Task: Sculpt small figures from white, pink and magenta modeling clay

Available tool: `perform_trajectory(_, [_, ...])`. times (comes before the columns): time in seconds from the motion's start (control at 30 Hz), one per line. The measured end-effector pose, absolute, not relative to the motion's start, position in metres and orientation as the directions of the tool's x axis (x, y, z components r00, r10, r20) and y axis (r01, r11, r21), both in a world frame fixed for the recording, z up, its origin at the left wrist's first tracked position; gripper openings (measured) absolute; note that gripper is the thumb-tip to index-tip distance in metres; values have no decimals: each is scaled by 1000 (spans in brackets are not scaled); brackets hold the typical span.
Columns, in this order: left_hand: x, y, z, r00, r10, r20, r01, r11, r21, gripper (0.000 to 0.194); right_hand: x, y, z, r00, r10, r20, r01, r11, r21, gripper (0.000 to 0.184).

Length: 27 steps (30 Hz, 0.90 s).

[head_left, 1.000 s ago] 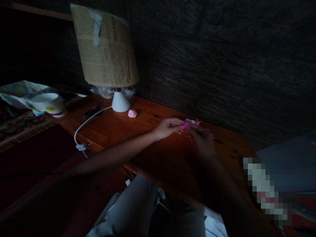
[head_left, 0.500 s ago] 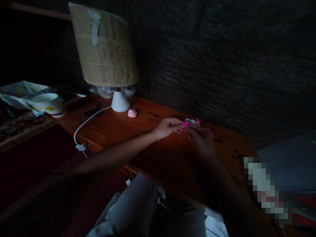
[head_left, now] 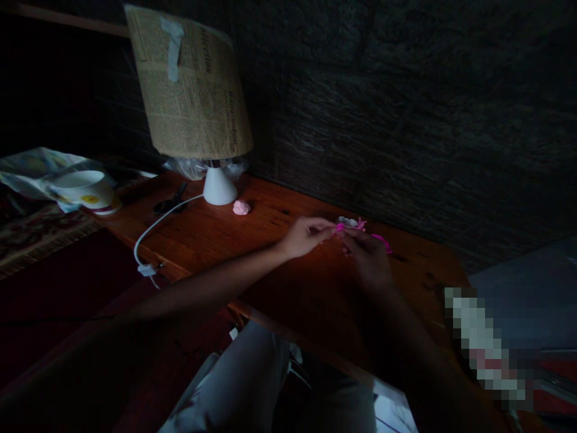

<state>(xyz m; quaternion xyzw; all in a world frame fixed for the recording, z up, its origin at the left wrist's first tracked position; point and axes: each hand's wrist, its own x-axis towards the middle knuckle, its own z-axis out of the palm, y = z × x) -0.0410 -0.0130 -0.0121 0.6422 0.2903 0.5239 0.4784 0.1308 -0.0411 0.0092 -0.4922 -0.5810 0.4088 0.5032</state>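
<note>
Above the wooden table [head_left: 279, 288], my left hand [head_left: 306, 236] pinches a small bright pink piece [head_left: 339, 228], soft-looking and too small to make out clearly. From the other side, my right hand [head_left: 370, 255] has its thumb and fingertips closed on the same piece. Just beyond the fingers lie a whitish, clear-looking item [head_left: 347, 222] and a lighter pink spiky bit [head_left: 361, 224]. More bright pink material [head_left: 383, 242] shows behind my right hand, partly covered by it. A pale pink lump [head_left: 241, 207] sits apart, further left.
A lamp [head_left: 219, 187] with a newsprint shade stands at the back left, its white cord [head_left: 151, 231] hanging over the table edge. Black scissors [head_left: 174, 201] and a white tub [head_left: 88, 191] are left of it. A dark block wall [head_left: 406, 132] rises behind the table.
The fingers have shifted slightly around the bright pink piece, and less of it shows. My left hand's lower fingers are more curled in. Everything else stays put.
</note>
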Motion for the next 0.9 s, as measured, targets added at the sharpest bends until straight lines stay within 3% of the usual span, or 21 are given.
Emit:
perform_trajectory(0.3, [-40, -18, -9, 263, 837, 480, 30, -505, 863, 18, 131, -41, 8, 4, 984, 175, 145, 173, -974, 30])
perform_trajectory(0.9, [-40, -20, -6, 266, 872, 411, -71, -408, 910, 19, 129, -42, 10, -4, 985, 174, 99, 174, -980, 31])
